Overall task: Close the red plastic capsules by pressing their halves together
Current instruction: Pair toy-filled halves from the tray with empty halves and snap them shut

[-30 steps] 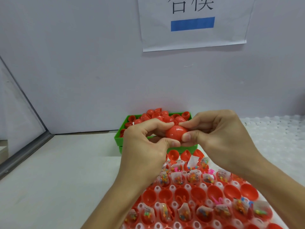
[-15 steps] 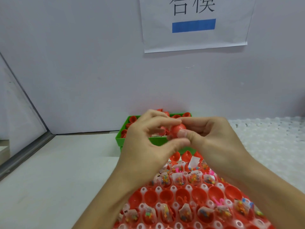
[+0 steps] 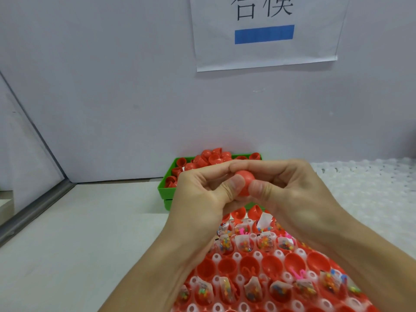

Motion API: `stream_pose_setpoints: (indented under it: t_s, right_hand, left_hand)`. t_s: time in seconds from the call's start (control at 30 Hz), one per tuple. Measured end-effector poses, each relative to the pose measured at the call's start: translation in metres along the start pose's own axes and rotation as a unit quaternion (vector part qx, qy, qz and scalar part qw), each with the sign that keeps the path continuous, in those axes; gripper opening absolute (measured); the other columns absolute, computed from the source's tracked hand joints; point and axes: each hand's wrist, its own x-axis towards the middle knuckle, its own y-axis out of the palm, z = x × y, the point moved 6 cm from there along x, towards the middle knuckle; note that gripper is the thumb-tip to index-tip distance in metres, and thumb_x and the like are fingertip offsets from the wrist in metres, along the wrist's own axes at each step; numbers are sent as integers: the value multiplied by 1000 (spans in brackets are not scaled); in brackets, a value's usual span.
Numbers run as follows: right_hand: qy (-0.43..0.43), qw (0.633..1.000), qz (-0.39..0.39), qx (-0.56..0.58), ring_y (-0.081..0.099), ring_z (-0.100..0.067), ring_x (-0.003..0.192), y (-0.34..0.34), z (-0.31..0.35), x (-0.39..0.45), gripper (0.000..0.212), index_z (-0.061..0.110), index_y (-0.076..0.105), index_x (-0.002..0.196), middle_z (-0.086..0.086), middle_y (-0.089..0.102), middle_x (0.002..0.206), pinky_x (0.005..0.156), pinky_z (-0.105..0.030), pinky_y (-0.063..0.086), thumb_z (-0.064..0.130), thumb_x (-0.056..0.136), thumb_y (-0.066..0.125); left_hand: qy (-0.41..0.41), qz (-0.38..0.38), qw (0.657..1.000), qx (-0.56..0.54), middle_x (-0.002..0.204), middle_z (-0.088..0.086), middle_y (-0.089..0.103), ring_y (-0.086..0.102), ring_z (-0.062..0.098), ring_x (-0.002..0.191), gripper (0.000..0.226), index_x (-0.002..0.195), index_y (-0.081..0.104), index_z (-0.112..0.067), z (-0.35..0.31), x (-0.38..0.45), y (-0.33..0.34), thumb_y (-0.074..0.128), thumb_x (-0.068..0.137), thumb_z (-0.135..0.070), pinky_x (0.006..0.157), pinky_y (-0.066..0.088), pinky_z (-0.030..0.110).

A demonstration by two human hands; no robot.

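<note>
A red plastic capsule is held between both hands above the table. My left hand grips it from the left, thumb pressed on its front. My right hand grips it from the right, thumb on the front and fingers curled over the top. Most of the capsule is hidden by fingers. Below the hands lies a white holder tray with rows of open red capsule halves; many hold small clear bags of coloured toys.
A green bin heaped with loose red capsule halves stands against the back wall. A second white holder tray lies at the right. A paper sign hangs on the wall. A metal rail runs along the left.
Both hands stayed clasped on the capsule. The thumbs have shifted over its front, so less of the red shell shows than a second ago.
</note>
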Motion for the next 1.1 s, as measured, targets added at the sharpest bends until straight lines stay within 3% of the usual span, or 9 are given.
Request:
stream_pose_setpoints:
  t_s: [0.17, 0.3, 0.37, 0.53, 0.63, 0.7, 0.83, 0.97, 1.1]
  right_hand:
    - [9, 999, -39, -14, 71, -33, 104, -8, -3, -1, 31, 6, 73, 107, -17, 74, 107, 90, -44, 57, 7, 77, 68]
    - [13, 1000, -14, -25, 71, -29, 104, -4, 4, 1, 31, 8, 75, 109, -14, 75, 105, 88, -33, 57, 2, 79, 70]
    - [6, 997, -43, -64, 74, -23, 97, -6, 8, 1, 30, 10, 75, 106, -8, 77, 100, 80, -26, 58, 5, 75, 74]
    - [-4, 980, -120, -160, 75, -12, 86, -18, 11, -1, 46, 18, 72, 101, 3, 78, 93, 71, -18, 57, 20, 57, 81]
    - [8, 982, -88, -168, 74, -10, 93, -18, 12, -1, 44, 19, 70, 111, 6, 77, 100, 76, -18, 57, 16, 67, 79]
    - [11, 977, -73, -199, 71, -6, 100, -19, 12, -1, 37, 22, 69, 114, 11, 76, 105, 82, -17, 55, 2, 82, 71]
    - [1, 959, -108, -261, 72, -2, 91, -25, 14, 0, 44, 26, 71, 104, 16, 76, 96, 81, -11, 53, -13, 84, 65]
    - [-34, 956, -126, -262, 74, -6, 80, -26, 20, 0, 31, 31, 75, 90, 12, 77, 84, 75, -15, 56, 8, 71, 79]
    - [-36, 967, -97, -232, 75, -7, 79, -22, 23, 0, 24, 36, 78, 84, 12, 77, 82, 72, -12, 55, 24, 63, 76]
  left_hand:
    - [4, 7, 1000, 4, 98, 14, 76, 74, 27, 97, 33, 106, 75, -6, -2, 0, 0, 64, 76, -16, 81, 60, 38]
    - [-41, 61, 995, -67, 111, 20, 72, 70, 31, 107, 32, 112, 72, -3, -2, 1, 1, 61, 83, -12, 85, 59, 37]
    - [-55, 58, 994, -80, 113, 21, 71, 69, 32, 109, 34, 116, 70, -5, -1, 2, 0, 60, 84, -14, 86, 59, 38]
    - [-41, -13, 999, -1, 85, 13, 73, 75, 27, 81, 33, 104, 69, -9, 4, 6, -8, 67, 75, -25, 68, 61, 36]
    - [-34, -24, 999, 3, 81, 11, 74, 75, 24, 77, 33, 103, 67, -9, 4, 7, -10, 67, 75, -24, 70, 60, 32]
    - [-35, -30, 999, -13, 84, 12, 74, 75, 25, 82, 31, 104, 68, -8, 5, 8, -12, 67, 76, -20, 74, 60, 30]
    - [-24, -16, 999, -17, 96, 15, 75, 75, 25, 92, 26, 104, 74, -11, 5, 6, -9, 71, 79, -12, 79, 60, 28]
    - [32, 8, 992, 121, 93, -1, 77, 74, 12, 89, 37, 111, 72, -23, -2, 4, -5, 76, 81, -1, 73, 56, 16]
    - [59, -5, 986, 154, 90, -4, 78, 75, 11, 84, 34, 107, 73, -27, -5, 4, -5, 74, 82, -4, 72, 57, 15]
